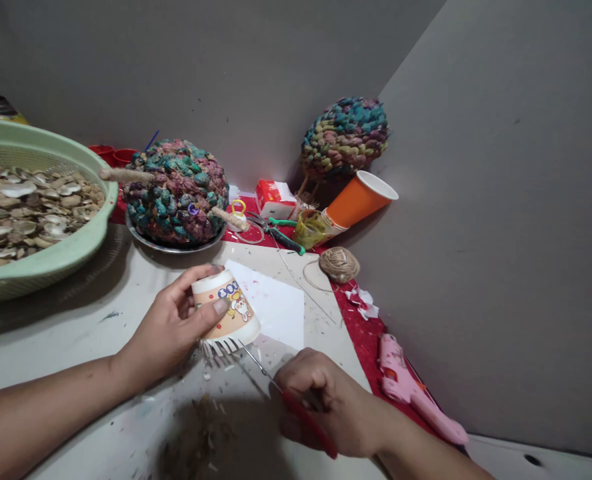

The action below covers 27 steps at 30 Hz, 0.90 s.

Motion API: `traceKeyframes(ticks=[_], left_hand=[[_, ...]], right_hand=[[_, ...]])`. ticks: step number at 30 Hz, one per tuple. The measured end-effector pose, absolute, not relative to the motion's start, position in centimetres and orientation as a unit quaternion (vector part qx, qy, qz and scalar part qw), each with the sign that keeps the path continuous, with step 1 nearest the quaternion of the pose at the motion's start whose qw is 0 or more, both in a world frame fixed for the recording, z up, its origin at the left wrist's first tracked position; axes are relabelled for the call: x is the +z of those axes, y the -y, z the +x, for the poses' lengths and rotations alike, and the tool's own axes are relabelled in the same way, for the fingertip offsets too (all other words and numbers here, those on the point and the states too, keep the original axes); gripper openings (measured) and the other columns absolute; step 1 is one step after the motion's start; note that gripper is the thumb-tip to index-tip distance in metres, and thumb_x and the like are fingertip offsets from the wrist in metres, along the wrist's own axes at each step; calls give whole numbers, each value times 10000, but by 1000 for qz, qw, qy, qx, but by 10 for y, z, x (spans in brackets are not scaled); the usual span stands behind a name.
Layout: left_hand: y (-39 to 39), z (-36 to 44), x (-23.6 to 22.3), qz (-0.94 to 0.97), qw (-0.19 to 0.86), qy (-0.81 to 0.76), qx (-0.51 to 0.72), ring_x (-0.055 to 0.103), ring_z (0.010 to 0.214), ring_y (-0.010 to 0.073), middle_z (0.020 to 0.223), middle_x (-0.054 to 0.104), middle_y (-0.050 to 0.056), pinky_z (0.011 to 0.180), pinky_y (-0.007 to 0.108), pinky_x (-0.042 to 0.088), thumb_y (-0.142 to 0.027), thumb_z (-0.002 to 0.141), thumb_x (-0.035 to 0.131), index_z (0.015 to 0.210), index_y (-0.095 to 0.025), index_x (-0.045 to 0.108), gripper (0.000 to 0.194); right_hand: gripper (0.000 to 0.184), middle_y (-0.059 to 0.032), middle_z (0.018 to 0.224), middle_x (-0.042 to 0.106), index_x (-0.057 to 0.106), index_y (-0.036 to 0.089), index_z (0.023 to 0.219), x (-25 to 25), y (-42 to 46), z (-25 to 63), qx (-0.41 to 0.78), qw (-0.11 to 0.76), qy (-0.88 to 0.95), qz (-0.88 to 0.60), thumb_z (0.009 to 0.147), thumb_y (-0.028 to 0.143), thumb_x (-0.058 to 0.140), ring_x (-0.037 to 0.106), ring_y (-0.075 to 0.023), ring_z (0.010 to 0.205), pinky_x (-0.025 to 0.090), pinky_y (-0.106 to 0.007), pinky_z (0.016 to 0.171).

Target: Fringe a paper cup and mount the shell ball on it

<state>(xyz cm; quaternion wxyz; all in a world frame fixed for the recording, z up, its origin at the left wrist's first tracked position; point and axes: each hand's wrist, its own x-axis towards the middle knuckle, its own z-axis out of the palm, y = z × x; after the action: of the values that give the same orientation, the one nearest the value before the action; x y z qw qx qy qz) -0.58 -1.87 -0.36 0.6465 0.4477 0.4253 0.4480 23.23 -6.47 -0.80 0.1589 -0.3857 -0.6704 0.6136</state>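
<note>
My left hand [189, 317] is closed around a paper cup [229, 303] printed with a cartoon rabbit, held upside down over the table. Its lower rim is cut into several narrow strips that splay outward. In my right hand [326, 400] I grip red-handled scissors [309, 420], fingers wrapped round the handles. The scissor blades point up and left, their tips at the cup's rim beside the cut strips. A white sheet of paper [279, 307] lies on the table behind the cup.
At left stands a green basket [93, 230] of shells. A colourful knobbly ball [176, 193] sits on a metal dish; another [346, 137] stands at the back. Pliers [281, 233], an orange cup [359, 207], a twine ball [339, 265] and a pink glue gun [411, 387] line the right edge.
</note>
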Motion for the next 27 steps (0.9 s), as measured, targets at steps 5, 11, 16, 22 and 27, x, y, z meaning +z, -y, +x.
traceKeyframes(ticks=[5, 11, 16, 22, 27], left_hand=[[20, -5, -4, 447, 661, -414, 438, 708, 997, 267, 1099, 744, 93, 872, 362, 573, -415, 764, 805, 1214, -188, 583, 550], [20, -5, -6, 437, 682, -396, 433, 710, 964, 225, 1107, 746, 83, 835, 313, 577, -393, 773, 812, 1238, -202, 556, 564], [21, -6, -5, 438, 680, -399, 432, 704, 943, 216, 1066, 749, 80, 834, 305, 568, -404, 786, 802, 1240, -196, 547, 560], [23, -6, -7, 442, 686, -392, 423, 696, 987, 234, 1137, 733, 109, 857, 324, 561, -405, 794, 799, 1272, -197, 529, 586], [24, -6, -12, 447, 691, -385, 419, 683, 998, 235, 1131, 723, 103, 861, 334, 560, -393, 801, 798, 1294, -207, 511, 601]], right_hand=[[553, 90, 456, 260, 288, 192, 478, -7, 65, 232, 621, 150, 661, -393, 743, 347, 749, 225, -34, 435, 144, -212, 421], [662, 91, 435, 239, 270, 189, 454, -7, 66, 232, 633, 160, 651, -387, 734, 456, 807, 209, -35, 431, 138, -227, 428], [642, 94, 430, 230, 278, 188, 449, -6, 67, 229, 626, 156, 657, -390, 723, 438, 803, 206, -31, 414, 116, -222, 416], [535, 79, 426, 283, 317, 190, 453, -6, 66, 229, 619, 147, 663, -393, 741, 357, 737, 238, -35, 412, 159, -215, 408], [562, 94, 428, 238, 263, 201, 448, -10, 67, 232, 626, 161, 661, -380, 747, 305, 727, 203, -30, 412, 159, -221, 414]])
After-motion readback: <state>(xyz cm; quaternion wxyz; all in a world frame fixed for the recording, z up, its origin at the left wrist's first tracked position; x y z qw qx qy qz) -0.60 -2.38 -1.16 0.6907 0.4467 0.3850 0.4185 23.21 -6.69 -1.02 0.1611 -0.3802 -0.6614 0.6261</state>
